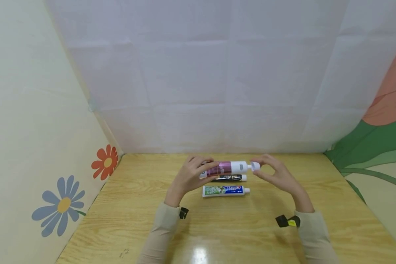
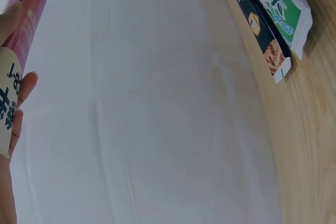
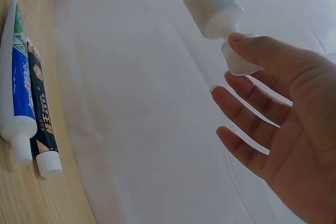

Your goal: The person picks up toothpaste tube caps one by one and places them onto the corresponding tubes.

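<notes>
My left hand (image 1: 192, 173) grips the body of a pink and white toothpaste tube (image 1: 224, 168), held level above the table with its nozzle end to the right. At that end my right hand (image 1: 280, 175) pinches the white cap (image 1: 255, 166) between thumb and forefinger. The right wrist view shows the cap (image 3: 239, 59) at the tip of the narrow nozzle, with the other fingers (image 3: 247, 116) spread below it. Whether the cap is still on the thread I cannot tell. In the left wrist view only part of the tube (image 2: 23, 35) and a few fingertips appear.
Below the held tube, a black toothpaste tube (image 1: 229, 178) and a green and blue toothpaste tube (image 1: 223, 191) lie side by side on the wooden table (image 1: 234, 227). A white sheet (image 1: 217, 91) hangs behind the table, and flower-painted walls (image 1: 13, 146) flank it.
</notes>
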The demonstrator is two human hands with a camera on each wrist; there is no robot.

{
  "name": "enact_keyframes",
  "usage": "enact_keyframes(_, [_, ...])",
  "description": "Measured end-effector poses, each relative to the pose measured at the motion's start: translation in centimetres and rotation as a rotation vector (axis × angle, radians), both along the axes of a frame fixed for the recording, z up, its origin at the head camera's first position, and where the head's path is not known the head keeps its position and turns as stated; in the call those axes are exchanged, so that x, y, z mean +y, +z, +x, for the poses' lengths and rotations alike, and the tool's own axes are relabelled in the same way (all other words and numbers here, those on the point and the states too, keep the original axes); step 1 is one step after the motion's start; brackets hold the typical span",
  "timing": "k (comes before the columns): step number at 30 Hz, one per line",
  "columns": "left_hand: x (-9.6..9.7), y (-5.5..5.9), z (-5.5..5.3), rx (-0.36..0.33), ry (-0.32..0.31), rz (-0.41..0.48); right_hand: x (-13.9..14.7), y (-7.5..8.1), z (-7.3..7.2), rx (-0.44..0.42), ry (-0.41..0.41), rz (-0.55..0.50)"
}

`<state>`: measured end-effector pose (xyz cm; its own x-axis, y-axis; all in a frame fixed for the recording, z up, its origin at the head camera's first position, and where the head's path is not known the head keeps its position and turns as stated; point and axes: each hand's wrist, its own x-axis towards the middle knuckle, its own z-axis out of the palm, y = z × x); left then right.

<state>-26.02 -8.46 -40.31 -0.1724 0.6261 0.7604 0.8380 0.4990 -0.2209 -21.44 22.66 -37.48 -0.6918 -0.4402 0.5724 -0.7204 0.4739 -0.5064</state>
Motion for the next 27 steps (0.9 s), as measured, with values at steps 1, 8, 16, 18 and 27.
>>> enact_keyframes(1, [-0.01,0.02,0.04,0.003,0.000,-0.001,-0.05,0.03,0.04,-0.004,-0.003,0.004])
enact_keyframes(8, [0.02,0.30,0.21,0.017,-0.006,-0.002,-0.52,0.30,0.29,-0.007,0.009,0.000])
enact_keyframes(16, [0.09,0.20,0.35,0.038,-0.004,-0.016,-0.56,0.04,0.36,-0.036,-0.001,-0.012])
enact_keyframes(18, [0.13,0.18,0.36,0.036,-0.003,-0.017,-0.58,0.05,0.38,-0.032,0.000,-0.012])
enact_keyframes(27, [0.20,0.11,0.24,0.052,-0.011,-0.008,-0.74,0.13,0.39,-0.020,0.001,-0.027])
